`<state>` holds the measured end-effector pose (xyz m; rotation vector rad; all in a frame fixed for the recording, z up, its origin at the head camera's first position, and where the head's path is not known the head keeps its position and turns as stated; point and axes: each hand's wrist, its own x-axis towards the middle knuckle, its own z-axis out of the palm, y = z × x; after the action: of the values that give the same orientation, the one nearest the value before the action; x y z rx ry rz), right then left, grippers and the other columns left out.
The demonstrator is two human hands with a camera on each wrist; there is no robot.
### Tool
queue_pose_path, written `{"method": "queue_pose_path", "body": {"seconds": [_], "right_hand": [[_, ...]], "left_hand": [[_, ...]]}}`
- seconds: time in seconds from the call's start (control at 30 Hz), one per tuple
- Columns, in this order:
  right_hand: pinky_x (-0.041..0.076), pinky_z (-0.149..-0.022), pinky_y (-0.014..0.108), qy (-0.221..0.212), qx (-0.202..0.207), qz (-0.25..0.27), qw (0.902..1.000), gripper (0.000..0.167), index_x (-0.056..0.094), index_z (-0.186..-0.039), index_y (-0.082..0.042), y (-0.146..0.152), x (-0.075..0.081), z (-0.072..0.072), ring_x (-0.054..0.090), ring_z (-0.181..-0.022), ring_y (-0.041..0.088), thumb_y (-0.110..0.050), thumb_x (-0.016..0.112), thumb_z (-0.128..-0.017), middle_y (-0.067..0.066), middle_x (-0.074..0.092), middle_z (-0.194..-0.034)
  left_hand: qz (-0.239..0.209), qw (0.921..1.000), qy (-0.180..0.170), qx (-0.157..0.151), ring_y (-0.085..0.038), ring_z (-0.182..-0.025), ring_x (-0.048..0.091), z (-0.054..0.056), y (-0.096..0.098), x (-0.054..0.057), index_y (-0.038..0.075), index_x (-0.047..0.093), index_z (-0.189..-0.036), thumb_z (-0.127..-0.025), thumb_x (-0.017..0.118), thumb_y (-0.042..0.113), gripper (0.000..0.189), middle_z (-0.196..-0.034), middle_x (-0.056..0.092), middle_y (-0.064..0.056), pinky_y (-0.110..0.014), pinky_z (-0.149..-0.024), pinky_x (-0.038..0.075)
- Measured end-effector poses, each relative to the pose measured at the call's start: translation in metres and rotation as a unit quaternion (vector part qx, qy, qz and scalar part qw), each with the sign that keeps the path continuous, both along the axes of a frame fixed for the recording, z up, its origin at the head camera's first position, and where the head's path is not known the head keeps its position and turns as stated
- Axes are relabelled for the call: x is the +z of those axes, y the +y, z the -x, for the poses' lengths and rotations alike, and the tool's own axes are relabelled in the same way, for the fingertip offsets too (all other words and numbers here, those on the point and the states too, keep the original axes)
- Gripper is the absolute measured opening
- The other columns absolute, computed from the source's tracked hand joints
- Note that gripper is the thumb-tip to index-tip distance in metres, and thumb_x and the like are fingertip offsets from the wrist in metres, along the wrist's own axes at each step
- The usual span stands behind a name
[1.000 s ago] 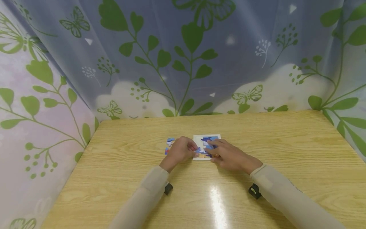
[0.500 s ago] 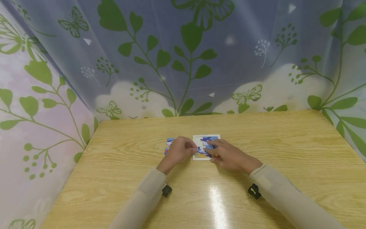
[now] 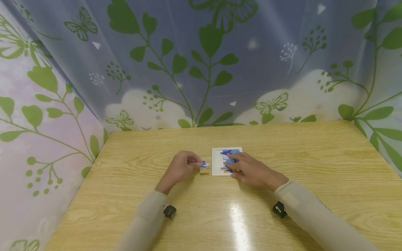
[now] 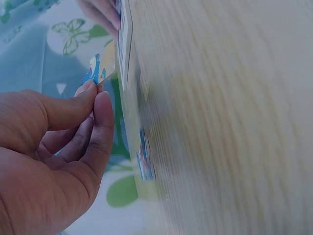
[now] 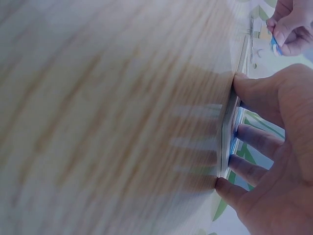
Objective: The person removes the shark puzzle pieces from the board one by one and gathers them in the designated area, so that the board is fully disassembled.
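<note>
My left hand [image 3: 180, 166] pinches a blue, white and yellow jigsaw piece [image 3: 205, 168] between thumb and fingertips, just left of the puzzle tray. In the left wrist view, the piece [image 4: 106, 64] stands up from the fingertips, above the table. The white-rimmed puzzle tray [image 3: 216, 172] lies on the table; its left part is bare white and blue picture pieces fill its right part. Over that right part, my right hand [image 3: 251, 169] rests with spread fingers, covering some of the picture. The right wrist view has its thumb [image 5: 252, 90] at the tray's edge and fingertips on top.
Another colourful piece [image 4: 145, 159] lies on the table below the left hand, hidden by that hand in the head view. The wooden table [image 3: 141, 146] ends at a leaf-patterned curtain [image 3: 201, 69] at the back and left.
My left hand has drawn left, away from the tray, with the piece lifted out of its lower left area. The loose pieces beside it are now covered. My right hand has stayed put.
</note>
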<state>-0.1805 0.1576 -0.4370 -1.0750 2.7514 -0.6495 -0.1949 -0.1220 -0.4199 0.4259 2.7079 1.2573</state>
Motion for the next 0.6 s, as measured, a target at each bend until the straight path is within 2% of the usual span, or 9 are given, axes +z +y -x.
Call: {"method": "queue_pose_path", "body": {"seconds": [0.27, 0.47, 0.6], "right_hand": [[0.024, -0.118, 0.058, 0.006, 0.001, -0.003, 1.0, 0.043, 0.059, -0.139, 0.0, 0.0, 0.0, -0.001, 0.035, -0.143, 0.045, -0.015, 0.066, -0.099, 0.025, 0.041, -0.154], [0.024, -0.118, 0.058, 0.009, 0.003, -0.004, 0.9999, 0.043, 0.059, -0.139, 0.0, 0.0, 0.001, -0.001, 0.036, -0.142, 0.045, -0.015, 0.066, -0.099, 0.026, 0.042, -0.153], [0.024, -0.118, 0.058, 0.006, 0.002, -0.004, 1.0, 0.044, 0.058, -0.14, 0.0, 0.0, 0.001, -0.001, 0.035, -0.143, 0.045, -0.015, 0.066, -0.1, 0.025, 0.041, -0.154]], "left_hand": [[-0.005, 0.9999, -0.002, 0.014, -0.016, -0.075, 0.066, -0.004, -0.028, 0.001, 0.003, 0.076, -0.088, -0.09, 0.076, 0.005, 0.003, -0.083, 0.071, -0.002, -0.031, -0.068, 0.055], [0.014, 0.9996, -0.009, 0.022, -0.015, -0.078, 0.066, -0.007, -0.046, 0.0, 0.005, 0.077, -0.091, -0.091, 0.075, 0.005, 0.002, -0.087, 0.073, -0.001, -0.033, -0.071, 0.056], [0.019, 0.9995, -0.015, 0.02, -0.015, -0.074, 0.066, -0.007, -0.055, 0.0, 0.005, 0.076, -0.091, -0.091, 0.074, 0.006, 0.002, -0.082, 0.072, -0.002, -0.031, -0.066, 0.055]]}}
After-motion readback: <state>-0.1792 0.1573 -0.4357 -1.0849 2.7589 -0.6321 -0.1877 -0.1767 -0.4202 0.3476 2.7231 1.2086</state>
